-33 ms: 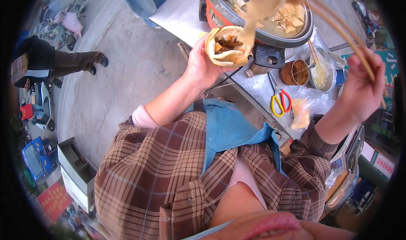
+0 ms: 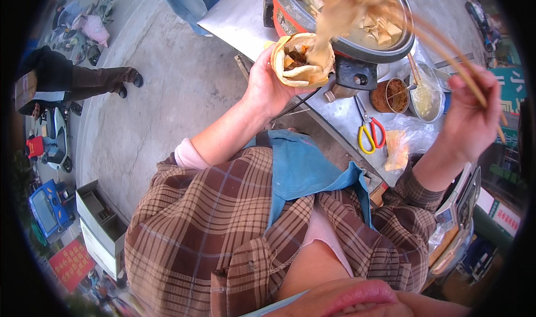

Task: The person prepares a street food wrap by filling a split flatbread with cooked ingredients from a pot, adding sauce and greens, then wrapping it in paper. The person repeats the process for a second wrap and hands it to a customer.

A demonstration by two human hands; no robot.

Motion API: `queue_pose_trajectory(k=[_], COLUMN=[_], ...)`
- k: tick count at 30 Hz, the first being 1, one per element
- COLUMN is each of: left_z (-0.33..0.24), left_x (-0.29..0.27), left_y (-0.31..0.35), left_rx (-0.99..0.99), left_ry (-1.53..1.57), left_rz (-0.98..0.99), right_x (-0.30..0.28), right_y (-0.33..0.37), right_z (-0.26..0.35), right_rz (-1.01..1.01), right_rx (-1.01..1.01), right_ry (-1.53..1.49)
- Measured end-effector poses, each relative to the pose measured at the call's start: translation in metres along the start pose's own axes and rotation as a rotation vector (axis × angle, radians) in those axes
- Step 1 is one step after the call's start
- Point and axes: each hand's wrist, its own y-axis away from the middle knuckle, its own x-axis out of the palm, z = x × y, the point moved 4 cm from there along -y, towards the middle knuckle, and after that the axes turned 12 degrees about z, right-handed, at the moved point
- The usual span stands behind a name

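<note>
My left hand is wrapped round a flatbread pocket in a yellowish wrapper, its mouth facing up with chunks of filling inside. In my right hand is a pair of long wooden chopsticks, slanting up and left over the pot. A floppy, pale brown piece of food, like tofu skin, is blurred at their far end. Its lower tip hangs at the right side of the bread's mouth. Behind it, the orange pot with a grey rim holds tofu pieces in broth.
On the metal table lie red-and-yellow-handled scissors and a plastic bag with flatbread. Beside them stand a tin of reddish-brown sauce and a bowl of pale chopped food. A grey-white box stands on the ground at left.
The chopsticks and my right hand have shifted left and slightly down. The hanging food piece has moved left, its tip now over the bread's mouth. My left hand stays nearly still.
</note>
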Motion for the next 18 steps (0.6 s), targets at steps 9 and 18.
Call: queue_pose_trajectory(k=[9,18], left_z=[-0.010,0.004], left_x=[0.003,0.034], left_y=[-0.004,-0.010], left_rx=[0.027,-0.033], left_ry=[-0.053,0.016], left_rz=[-0.015,-0.061], right_x=[0.030,-0.007], right_y=[0.024,-0.007], right_z=[-0.058,-0.016], right_rz=[0.014,0.138], right_rx=[0.435,0.431], right_ry=[0.386,0.356])
